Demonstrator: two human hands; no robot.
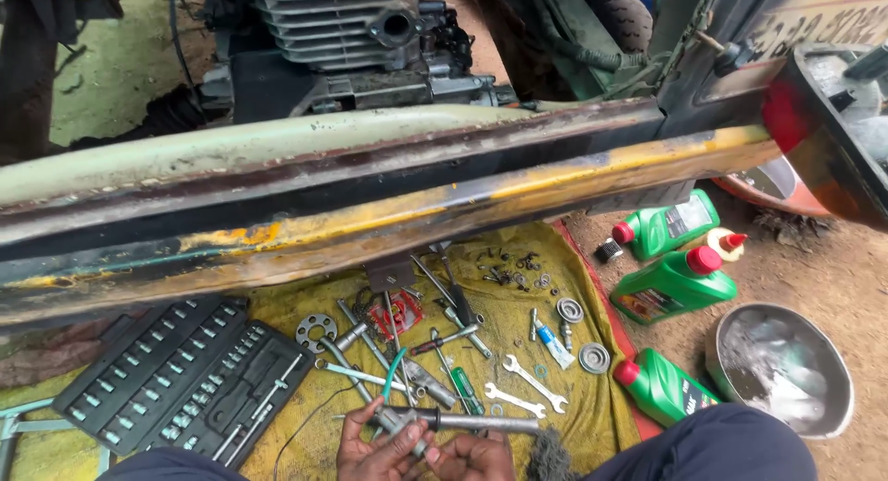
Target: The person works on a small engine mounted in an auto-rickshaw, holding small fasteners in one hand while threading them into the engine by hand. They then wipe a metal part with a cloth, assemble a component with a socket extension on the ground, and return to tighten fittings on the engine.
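My left hand (372, 451) and my right hand (476, 458) meet at the bottom edge, over a yellow cloth (573, 259) on the ground. Both grip a long metal socket driver with a dark handle (472, 422), which lies across them pointing right. My left fingers pinch its left end, where a small metal fitting sits. Loose wrenches (532, 382), a green-handled screwdriver (467, 391) and other steel tools lie on the cloth just beyond my fingers.
An open black socket set case (185, 375) lies left. A worn yellow-and-green vehicle beam (388, 199) crosses overhead, an engine (342, 23) behind it. Three green oil bottles (673, 282) and a metal bowl (780, 368) stand right on dirt. Small bolts and washers (513, 266) are scattered.
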